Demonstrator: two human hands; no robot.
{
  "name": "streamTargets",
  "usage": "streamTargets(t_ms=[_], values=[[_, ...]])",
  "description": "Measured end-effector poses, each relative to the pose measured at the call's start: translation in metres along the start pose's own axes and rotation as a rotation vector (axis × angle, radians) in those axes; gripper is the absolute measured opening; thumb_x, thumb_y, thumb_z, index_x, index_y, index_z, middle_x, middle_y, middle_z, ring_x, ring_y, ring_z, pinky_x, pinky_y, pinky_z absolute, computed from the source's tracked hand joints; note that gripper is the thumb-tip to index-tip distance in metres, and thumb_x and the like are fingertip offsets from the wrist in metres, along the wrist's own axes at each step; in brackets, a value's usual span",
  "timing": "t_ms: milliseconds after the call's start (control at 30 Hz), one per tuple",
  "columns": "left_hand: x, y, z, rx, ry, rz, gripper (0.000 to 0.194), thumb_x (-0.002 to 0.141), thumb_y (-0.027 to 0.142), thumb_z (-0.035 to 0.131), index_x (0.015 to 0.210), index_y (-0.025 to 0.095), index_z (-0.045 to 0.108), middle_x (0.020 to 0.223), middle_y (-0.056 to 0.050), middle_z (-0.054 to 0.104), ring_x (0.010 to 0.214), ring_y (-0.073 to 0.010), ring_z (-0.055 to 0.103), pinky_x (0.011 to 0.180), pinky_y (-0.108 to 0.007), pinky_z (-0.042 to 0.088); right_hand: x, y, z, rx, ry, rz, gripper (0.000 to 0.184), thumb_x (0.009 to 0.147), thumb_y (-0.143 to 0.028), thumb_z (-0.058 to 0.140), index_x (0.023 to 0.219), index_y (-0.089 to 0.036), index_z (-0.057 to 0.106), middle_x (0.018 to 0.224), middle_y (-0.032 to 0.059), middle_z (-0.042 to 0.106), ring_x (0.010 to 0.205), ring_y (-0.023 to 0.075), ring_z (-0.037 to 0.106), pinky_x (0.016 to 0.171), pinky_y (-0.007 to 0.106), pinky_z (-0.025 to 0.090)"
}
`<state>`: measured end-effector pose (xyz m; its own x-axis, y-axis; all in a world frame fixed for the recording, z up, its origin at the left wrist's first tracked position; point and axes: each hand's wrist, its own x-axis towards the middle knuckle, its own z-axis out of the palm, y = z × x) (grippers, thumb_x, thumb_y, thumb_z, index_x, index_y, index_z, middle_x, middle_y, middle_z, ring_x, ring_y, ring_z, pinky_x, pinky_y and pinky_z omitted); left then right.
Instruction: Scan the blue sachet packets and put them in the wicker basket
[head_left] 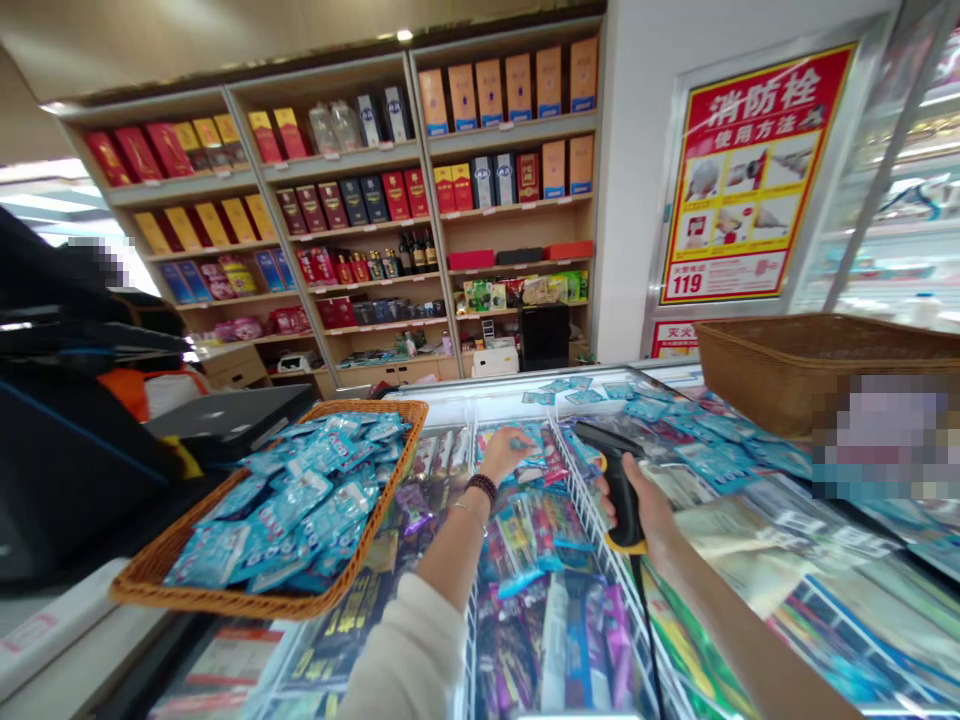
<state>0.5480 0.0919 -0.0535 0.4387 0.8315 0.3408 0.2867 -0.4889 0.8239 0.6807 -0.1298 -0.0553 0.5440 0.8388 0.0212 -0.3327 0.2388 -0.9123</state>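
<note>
My right hand (649, 505) is wrapped around the grip of a black barcode scanner (621, 490) with yellow trim, whose head points up and to the left. Its cable hangs down toward the front of the freezer. My left hand (506, 455), with a beaded bracelet at the wrist, reaches forward over the freezer, fingers closed at a small blue packet (534, 450), partly hidden by them. An orange-brown wicker basket (409, 425) heaped with similar blue packets stands to the left of my left arm.
Wrapped ice pops (517, 540) fill wire compartments in the freezer below. More blue packets (720, 450) lie scattered on the right. A brown basket (780, 390) stands at the right edge, dark counter equipment (232, 425) at the left. Shelves of boxes (345, 200) line the wall.
</note>
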Motion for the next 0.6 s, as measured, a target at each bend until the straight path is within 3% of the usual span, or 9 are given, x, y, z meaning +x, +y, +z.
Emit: streamTargets(t_ms=[133, 200, 267, 400, 600], values=[[-0.028, 0.003, -0.022, 0.082, 0.053, -0.069, 0.067, 0.055, 0.001, 0.088, 0.118, 0.017, 0.075, 0.134, -0.019, 0.072, 0.136, -0.0384, 0.066, 0.119, -0.049, 0.049, -0.001, 0.008, 0.008, -0.04, -0.069, 0.088, 0.061, 0.076, -0.085, 0.077, 0.082, -0.025, 0.067, 0.051, -0.0023, 0.056, 0.04, 0.0148, 0.05, 0.036, 0.026, 0.042], [-0.043, 0.002, -0.032, 0.041, 0.084, -0.093, 0.078, 0.054, 0.001, 0.088, 0.128, 0.018, 0.071, 0.128, -0.018, 0.075, 0.13, -0.0382, 0.069, 0.117, -0.049, 0.05, -0.006, 0.012, 0.016, -0.072, -0.095, 0.099, 0.063, 0.077, -0.087, 0.074, 0.078, -0.024, 0.066, 0.049, -0.0017, 0.056, 0.039, 0.014, 0.049, 0.036, 0.025, 0.042], [-0.061, -0.003, -0.039, -0.073, 0.114, -0.11, 0.081, 0.059, 0.005, 0.087, 0.136, 0.02, 0.066, 0.108, -0.01, 0.079, 0.11, -0.0316, 0.076, 0.107, -0.046, 0.055, -0.012, 0.014, 0.026, -0.109, -0.107, 0.082, 0.065, 0.079, -0.088, 0.071, 0.073, -0.024, 0.063, 0.047, -0.001, 0.055, 0.038, 0.0131, 0.048, 0.036, 0.025, 0.041], [-0.094, -0.014, -0.049, -0.323, 0.211, -0.159, 0.075, 0.071, 0.022, 0.087, 0.142, 0.02, 0.062, 0.068, 0.008, 0.066, 0.067, -0.0165, 0.067, 0.083, -0.032, 0.059, -0.023, 0.017, 0.045, -0.144, -0.188, 0.05, 0.067, 0.075, -0.089, 0.074, 0.07, -0.023, 0.061, 0.049, -0.0005, 0.056, 0.037, 0.012, 0.047, 0.035, 0.025, 0.039], [-0.109, -0.017, -0.05, -0.468, 0.307, -0.138, 0.038, 0.079, 0.037, 0.087, 0.111, 0.021, 0.076, 0.069, 0.002, 0.068, 0.071, -0.0181, 0.07, 0.077, -0.032, 0.062, -0.033, 0.016, 0.049, -0.197, -0.248, 0.014, 0.063, 0.076, -0.086, 0.075, 0.076, -0.024, 0.061, 0.053, -0.0009, 0.058, 0.036, 0.0118, 0.045, 0.032, 0.025, 0.035]])
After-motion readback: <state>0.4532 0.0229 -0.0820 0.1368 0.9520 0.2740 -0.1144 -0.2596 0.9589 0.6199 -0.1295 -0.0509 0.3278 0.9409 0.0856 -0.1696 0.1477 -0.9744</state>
